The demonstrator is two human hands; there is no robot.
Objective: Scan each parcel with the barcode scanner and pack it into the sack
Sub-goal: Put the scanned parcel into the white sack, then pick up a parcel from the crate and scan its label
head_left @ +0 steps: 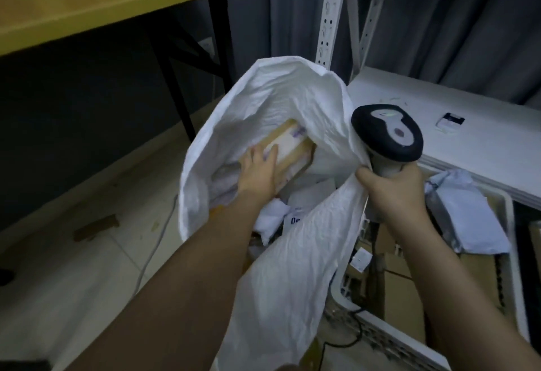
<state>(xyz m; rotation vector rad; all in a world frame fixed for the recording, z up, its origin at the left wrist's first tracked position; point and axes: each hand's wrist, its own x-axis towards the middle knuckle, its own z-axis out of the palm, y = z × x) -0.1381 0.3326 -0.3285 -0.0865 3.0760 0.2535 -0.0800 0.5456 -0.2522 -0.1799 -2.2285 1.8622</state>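
Left hand (pixel 257 170) reaches into the white sack (pixel 292 253), fingers flat on a taped cardboard parcel (pixel 295 148); right hand (pixel 392 189) grips the barcode scanner (pixel 386 133) and the sack's rim

Crinkled white woven-plastic sack (pixel 292 253), taped brown cardboard parcel (pixel 295 148), glossy black plastic scanner (pixel 386 133).

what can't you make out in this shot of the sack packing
Head view only:
- Box label: blurred, partly under the left hand.
- Sack bottom: hidden by its folds and the parcels.
- Scanner trigger: covered by the right hand.
- Crate contents: dark, cut off at the right edge.
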